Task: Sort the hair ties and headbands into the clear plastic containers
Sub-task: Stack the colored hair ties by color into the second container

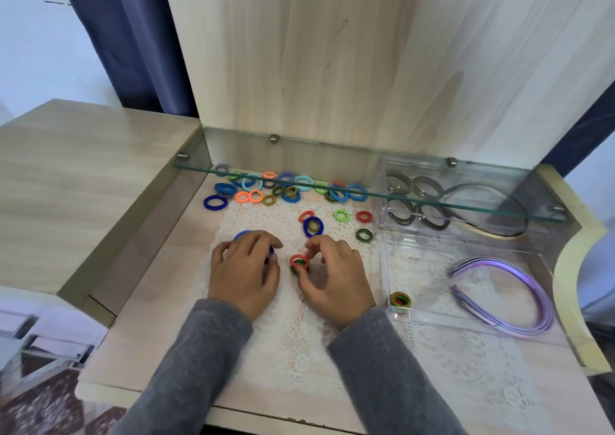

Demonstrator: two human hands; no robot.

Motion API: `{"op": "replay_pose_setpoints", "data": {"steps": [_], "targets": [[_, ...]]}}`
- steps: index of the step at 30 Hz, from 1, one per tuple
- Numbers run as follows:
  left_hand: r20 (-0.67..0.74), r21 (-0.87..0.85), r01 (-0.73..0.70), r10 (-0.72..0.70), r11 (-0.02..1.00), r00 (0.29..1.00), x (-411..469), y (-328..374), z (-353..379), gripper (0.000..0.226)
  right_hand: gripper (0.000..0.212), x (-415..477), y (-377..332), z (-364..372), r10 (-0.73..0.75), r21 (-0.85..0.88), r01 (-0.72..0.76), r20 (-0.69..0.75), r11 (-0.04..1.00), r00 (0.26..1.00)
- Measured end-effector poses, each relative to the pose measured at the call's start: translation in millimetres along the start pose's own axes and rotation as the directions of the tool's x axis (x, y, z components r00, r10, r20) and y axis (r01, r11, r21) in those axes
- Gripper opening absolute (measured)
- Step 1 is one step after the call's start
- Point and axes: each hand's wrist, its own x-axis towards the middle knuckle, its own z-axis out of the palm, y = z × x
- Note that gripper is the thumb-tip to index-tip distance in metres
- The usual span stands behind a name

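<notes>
So the little stack of hair ties, red one on top, sits on the lace doily mid-table, pinched by the right hand thumb and fingertips. Just left, the left hand has its fingers curled round a blue hair tie. Right of that, the near clear container holds purple headbands and another small stack. Loose ties are scattered far back under the glass shelf.
</notes>
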Motion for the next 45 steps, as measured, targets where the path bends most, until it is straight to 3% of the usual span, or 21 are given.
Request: {"op": "replay_pose_setpoints", "data": {"steps": [7,12,17,21,27,33,41,45], "targets": [[0.019,0.049,0.003,-0.004,0.999,1.0,27.5,-0.1,3.6,0.021,0.037,1.1,-2.1,-0.9,0.012,-0.15,-0.013,-0.007,0.989,1.0],[0.05,0.01,-0.111,0.111,0.994,0.993,47.4,-0.9,14.4,0.032,0.044,5.4,6.9,0.5,0.227,-0.267,-0.292,-0.248,0.918,0.942],[0.042,-0.038,-0.253,0.254,0.967,0.966,52.8,-3.3,23.2,0.029,0.056,6.4,8.4,13.5,0.34,-0.377,-0.409,-0.238,0.831,0.91],[0.055,-0.048,-0.288,0.29,0.957,0.955,53.5,-2.4,26.2,0.03,0.052,7.2,8.5,13.8,0.342,-0.412,-0.4,-0.21,0.819,0.916],[0.042,-0.015,-0.22,0.22,0.975,0.975,53.7,-2.6,21.8,0.03,0.049,6.8,6.9,10.8,0.271,-0.414,-0.354,-0.248,0.839,0.93],[-0.018,0.078,-0.156,0.158,0.985,0.987,51.9,-7.8,16.8,0.033,0.046,5.8,7.7,11.1,0.322,-0.397,-0.409,-0.271,0.821,0.907],[-0.058,0.139,0.014,-0.006,0.99,0.998,50.4,-16.0,10.0,0.013,0.028,5.6,8.4,12.2,0.269,-0.402,-0.379,-0.302,0.834,0.914],[-0.053,0.151,-0.009,0.017,0.988,0.998,50.8,-12.8,10.8,0.02,0.026,5.2,9.1,12.2,0.239,-0.382,-0.361,-0.329,0.851,0.914]]}}
